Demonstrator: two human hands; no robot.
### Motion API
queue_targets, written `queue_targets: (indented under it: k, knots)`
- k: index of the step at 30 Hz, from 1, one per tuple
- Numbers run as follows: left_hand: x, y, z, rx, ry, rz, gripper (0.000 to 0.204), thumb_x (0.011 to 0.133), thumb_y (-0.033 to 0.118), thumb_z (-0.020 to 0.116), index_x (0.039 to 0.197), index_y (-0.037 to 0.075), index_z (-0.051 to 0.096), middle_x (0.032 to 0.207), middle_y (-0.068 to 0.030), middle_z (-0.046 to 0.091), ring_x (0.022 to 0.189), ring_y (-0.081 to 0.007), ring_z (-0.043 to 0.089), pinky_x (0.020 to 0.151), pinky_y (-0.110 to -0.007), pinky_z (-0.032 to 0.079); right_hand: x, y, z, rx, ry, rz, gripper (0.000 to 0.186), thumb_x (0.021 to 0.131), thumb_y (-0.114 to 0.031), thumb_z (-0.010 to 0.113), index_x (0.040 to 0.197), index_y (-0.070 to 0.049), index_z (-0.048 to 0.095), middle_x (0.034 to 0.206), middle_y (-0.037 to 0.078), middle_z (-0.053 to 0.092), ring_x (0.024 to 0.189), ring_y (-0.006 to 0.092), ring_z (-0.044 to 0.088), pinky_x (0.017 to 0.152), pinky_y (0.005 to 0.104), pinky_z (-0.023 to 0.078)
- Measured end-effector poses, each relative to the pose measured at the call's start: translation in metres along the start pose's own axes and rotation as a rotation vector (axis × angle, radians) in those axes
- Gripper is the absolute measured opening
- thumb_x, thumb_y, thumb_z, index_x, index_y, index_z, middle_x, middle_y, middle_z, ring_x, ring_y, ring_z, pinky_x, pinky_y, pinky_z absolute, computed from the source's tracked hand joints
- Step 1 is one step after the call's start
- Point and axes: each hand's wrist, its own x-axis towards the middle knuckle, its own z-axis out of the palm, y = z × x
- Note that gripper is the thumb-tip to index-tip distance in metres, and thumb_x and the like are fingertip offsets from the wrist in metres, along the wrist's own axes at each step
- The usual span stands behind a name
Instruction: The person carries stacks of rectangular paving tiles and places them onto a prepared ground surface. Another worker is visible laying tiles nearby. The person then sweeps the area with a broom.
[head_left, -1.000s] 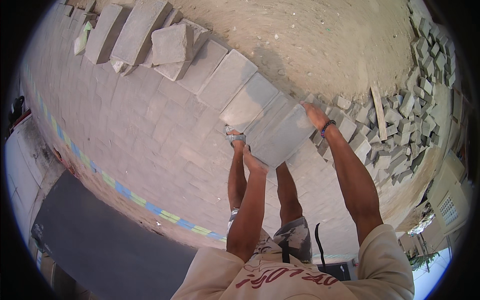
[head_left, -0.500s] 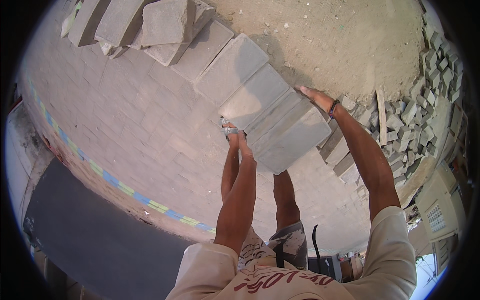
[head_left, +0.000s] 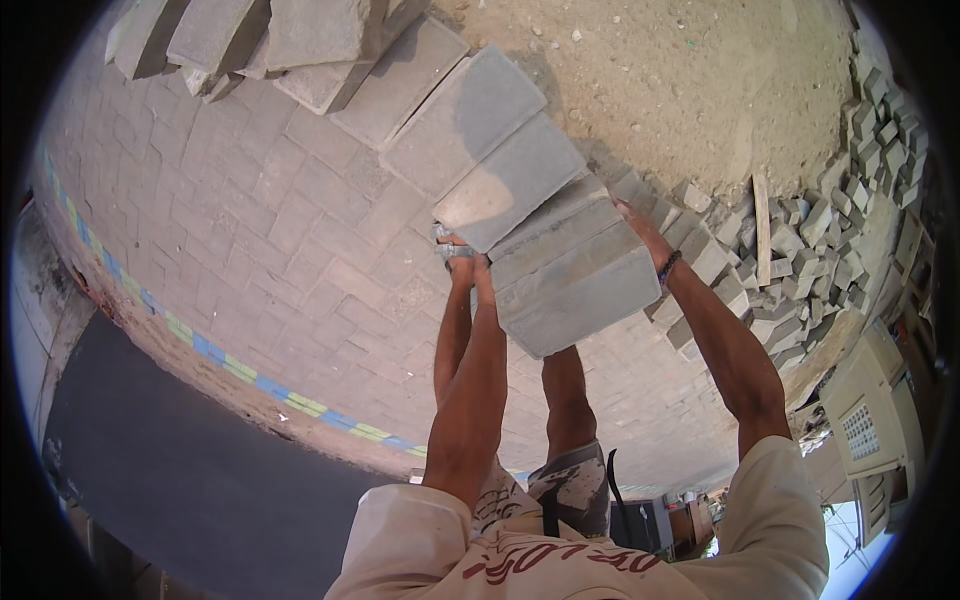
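A large grey concrete block (head_left: 585, 300) is held between my two hands, tilted, with its broad face toward me. My left hand (head_left: 484, 268) is at its left end, its fingers mostly hidden behind the block's edge. On the opposite end, my right hand (head_left: 640, 228) presses with fingers along the side; a dark beaded bracelet circles that wrist. Just beyond lies a row of similar concrete slabs (head_left: 510, 180), with a dark wedge-shaped gap between the nearest slab and the held block. A sandalled foot (head_left: 455, 245) shows beside my left hand.
More concrete blocks (head_left: 315, 35) are stacked at the upper left. Sandy ground (head_left: 690, 90) spreads beyond the row. Small paving stones (head_left: 815, 240) lie heaped at the right, with a wooden stick (head_left: 762, 230) among them. Interlocking pavers (head_left: 300, 220) cover the ground at left.
The held block has come slightly toward me and tilted, and a gap has opened between it and the slab beyond. My right hand has slid down along its end.
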Motion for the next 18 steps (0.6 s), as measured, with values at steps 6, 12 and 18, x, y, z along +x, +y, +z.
queue_targets:
  k: [6,12,18]
  knots:
    - [0.012,0.002,-0.014,0.02,0.018,-0.052,0.056,0.09,0.047,0.035,0.126,0.004,0.04,0.121,-0.0099,0.047,0.106,-0.0245,0.048,0.09,-0.035,0.04,-0.015,0.026,0.013,0.311,0.102,-0.011,0.064,0.091,-0.046,0.039,0.137,-0.004,0.029,0.139,0.011,0.033,0.127,0.0186,0.03,0.105,0.0311,0.022]
    - [0.011,0.003,-0.016,0.079,-0.071,0.106,0.051,0.091,0.045,0.037,0.122,0.004,0.043,0.116,-0.0087,0.049,0.104,-0.0219,0.048,0.09,-0.034,0.04,0.008,0.035,-0.019,-0.136,0.088,-0.066,0.06,0.09,-0.046,0.039,0.133,-0.004,0.035,0.136,0.011,0.036,0.127,0.0201,0.03,0.104,0.0323,0.023]
    - [-0.043,0.011,0.052,0.194,0.055,0.173,0.046,0.092,0.041,0.04,0.12,0.004,0.043,0.112,-0.0071,0.049,0.106,-0.017,0.045,0.09,-0.029,0.036,0.027,0.068,-0.018,-0.165,0.183,-0.206,0.062,0.09,-0.046,0.039,0.134,-0.003,0.034,0.137,0.012,0.036,0.13,0.0224,0.028,0.107,0.0316,0.017]
